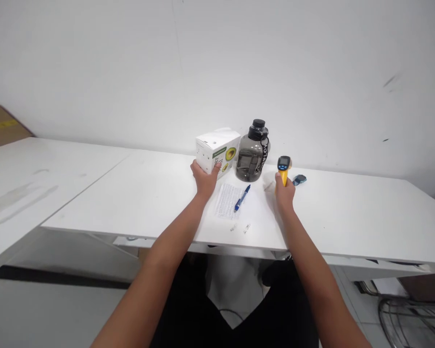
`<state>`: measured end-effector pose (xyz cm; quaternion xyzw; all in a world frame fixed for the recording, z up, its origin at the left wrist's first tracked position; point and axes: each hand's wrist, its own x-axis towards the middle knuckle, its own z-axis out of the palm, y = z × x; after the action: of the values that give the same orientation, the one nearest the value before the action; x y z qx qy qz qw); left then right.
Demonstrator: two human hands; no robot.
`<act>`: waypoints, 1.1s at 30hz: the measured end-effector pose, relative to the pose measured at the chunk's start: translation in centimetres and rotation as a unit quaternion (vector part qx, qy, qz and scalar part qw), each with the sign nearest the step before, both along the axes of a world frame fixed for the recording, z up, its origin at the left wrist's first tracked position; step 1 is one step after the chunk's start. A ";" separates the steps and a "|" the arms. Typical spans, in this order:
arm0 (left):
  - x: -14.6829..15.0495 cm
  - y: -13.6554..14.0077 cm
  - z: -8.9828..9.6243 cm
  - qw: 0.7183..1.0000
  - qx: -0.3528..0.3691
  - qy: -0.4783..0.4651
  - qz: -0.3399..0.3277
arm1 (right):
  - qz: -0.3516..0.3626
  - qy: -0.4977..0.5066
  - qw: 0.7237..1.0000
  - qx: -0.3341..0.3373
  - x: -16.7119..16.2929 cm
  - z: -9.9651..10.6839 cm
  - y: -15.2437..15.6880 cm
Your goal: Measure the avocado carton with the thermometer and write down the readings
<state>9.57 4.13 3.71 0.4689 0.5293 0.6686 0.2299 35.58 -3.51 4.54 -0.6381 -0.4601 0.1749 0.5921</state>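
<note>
My left hand (205,181) grips the near lower end of a white box (219,145) with avocado pictures on its side; the box is tilted. In my right hand (285,194) is a yellow and black infrared thermometer (283,166), held upright by its handle with its small screen facing me. A large grey see-through water jug (249,157) with a black lid and strap stands between the two hands, close beside the box. Below it, a blue pen (242,198) lies across the edge of a sheet covered in writing (227,200).
A dark blue device (299,180), perhaps a watch, lies just right of my right hand. Two small clear scraps (247,228) rest near the front edge of the white table (130,203). A cardboard box (2,126) stands far left, and the wall rises behind.
</note>
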 end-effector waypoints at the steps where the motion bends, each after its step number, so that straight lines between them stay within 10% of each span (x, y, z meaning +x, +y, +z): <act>1: 0.1 -0.2 0.2 0.999 0.028 -0.015 -0.006 | -0.018 0.023 0.999 0.038 -0.5 0.3 -0.4; 7: 0.7 -1.7 2.0 0.970 0.185 -0.137 -0.077 | 0.001 -0.007 0.972 0.234 -2.7 0.6 -2.1; 13: 0.7 -1.8 1.3 0.973 0.127 -0.104 -0.165 | 0.111 -0.162 0.937 0.289 -4.1 -1.7 -2.7; 33: -0.2 -0.8 0.2 0.987 0.078 -0.052 -0.132 | 0.296 -0.102 0.943 0.115 -4.4 -0.9 -2.7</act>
<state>9.40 3.29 3.90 0.5159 0.3963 0.6950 0.3062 31.14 -6.18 3.67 -0.4153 -0.7029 0.2220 0.5331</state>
